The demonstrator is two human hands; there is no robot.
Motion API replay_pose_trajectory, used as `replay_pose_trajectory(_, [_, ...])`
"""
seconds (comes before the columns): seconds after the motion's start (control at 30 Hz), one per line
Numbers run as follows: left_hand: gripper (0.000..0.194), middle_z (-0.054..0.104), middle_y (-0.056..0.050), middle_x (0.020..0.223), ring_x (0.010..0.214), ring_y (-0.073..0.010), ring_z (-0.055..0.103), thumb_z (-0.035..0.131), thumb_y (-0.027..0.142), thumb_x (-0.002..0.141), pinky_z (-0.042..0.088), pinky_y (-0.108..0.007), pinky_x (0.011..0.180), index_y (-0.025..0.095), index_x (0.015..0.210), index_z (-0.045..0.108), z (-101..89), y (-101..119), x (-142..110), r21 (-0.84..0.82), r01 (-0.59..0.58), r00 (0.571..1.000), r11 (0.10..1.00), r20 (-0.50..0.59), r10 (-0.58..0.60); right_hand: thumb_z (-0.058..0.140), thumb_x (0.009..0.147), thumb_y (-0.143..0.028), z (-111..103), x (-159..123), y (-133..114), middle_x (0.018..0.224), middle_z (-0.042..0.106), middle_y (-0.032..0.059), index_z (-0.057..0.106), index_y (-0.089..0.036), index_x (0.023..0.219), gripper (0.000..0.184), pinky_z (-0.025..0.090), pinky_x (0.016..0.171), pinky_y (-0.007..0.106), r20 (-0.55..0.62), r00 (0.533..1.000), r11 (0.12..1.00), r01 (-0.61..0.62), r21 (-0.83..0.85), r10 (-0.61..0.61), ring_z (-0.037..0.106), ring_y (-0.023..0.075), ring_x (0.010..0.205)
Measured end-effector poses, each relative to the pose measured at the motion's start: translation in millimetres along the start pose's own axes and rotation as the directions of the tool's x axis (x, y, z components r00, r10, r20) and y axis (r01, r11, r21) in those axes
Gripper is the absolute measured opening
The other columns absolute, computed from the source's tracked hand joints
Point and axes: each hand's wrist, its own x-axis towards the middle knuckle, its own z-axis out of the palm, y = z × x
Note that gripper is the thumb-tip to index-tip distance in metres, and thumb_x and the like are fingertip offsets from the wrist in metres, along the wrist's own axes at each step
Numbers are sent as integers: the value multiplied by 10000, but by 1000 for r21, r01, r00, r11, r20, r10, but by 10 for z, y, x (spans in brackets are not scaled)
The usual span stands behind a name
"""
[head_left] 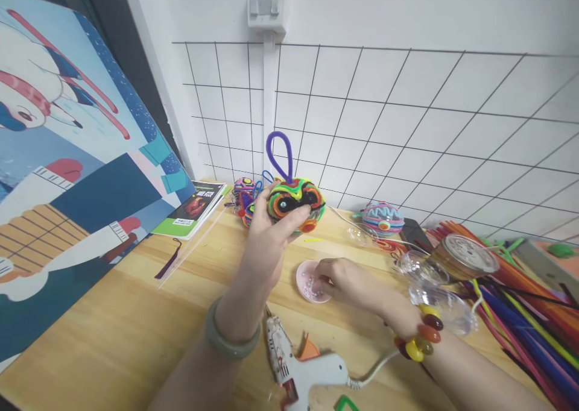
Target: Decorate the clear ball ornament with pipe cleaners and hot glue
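1. Rainbow pipe-cleaner ball w/ purple loop on top (294,201): held up off the light wooden table (113,332), in front of the white wall w/ black wire grid (407,116).
2. Left hand (266,242): closed round the ball from below/left, thumb across its front; pale green bangle (230,338) on the wrist. Firm grip, ball's dark-ringed face turned toward the camera.
3. Right hand (348,283): low on the table, fingers curled, tips dipped into the small pink dish of clear beads (312,283). Can't tell if a bead is already pinched; fingertips partly hidden. Chunky yellow/red bead bracelet (423,332) on that wrist.
4. Step in hand, as I read it: picking a small bead from the dish to decorate the ball. Judgement only.
5. Next move prob. calls for a fine pinch on one bead, plus keeping the ball steady and its face turned up.
6. Nearby: white hot-glue gun w/ cord (301,366) lying just below the dish, near both wrists.
7. Right side: heap of coloured pipe cleaners (520,302), clear plastic half-shells (423,267), spool of wire (465,255).
8. Behind: a finished striped ball, teal/pink (383,217); another multicolour one (244,189) part-hidden by the left hand; green booklet (194,209) at left, by a big illustrated poster (67,176).
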Motion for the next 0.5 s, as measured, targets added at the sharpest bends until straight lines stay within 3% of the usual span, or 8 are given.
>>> replay_pose_trajectory(0.13, [441,606,-28,1110,1001,-189,605,757,190,712,529,-311,791,243,1087,530,-2,-16,15,7,-4,1000,1000,-11,4,520,858,-186,36,-4,49,655,620,22,591,-168,658,213,342,577,258,-1,1000,999,-1,34,1,475,128,556])
replay_pose_trajectory(0.3, [429,605,-29,1119,1015,-198,603,751,192,712,529,-305,782,244,1078,535,-1,-31,23,29,9,1000,1000,-25,-8,496,844,-134,1,-28,48,643,631,20,602,-172,636,236,381,608,260,-3,1000,992,-23,125,23,520,142,585])
replay_pose_trajectory(0.5, [453,619,-40,1138,1025,-227,620,746,218,705,526,-346,805,259,1105,536,-3,-54,31,40,18,1000,999,-21,-17,461,883,-180,-154,-91,-17,830,700,46,652,-175,926,196,451,630,260,-68,991,946,-92,311,119,604,157,690])
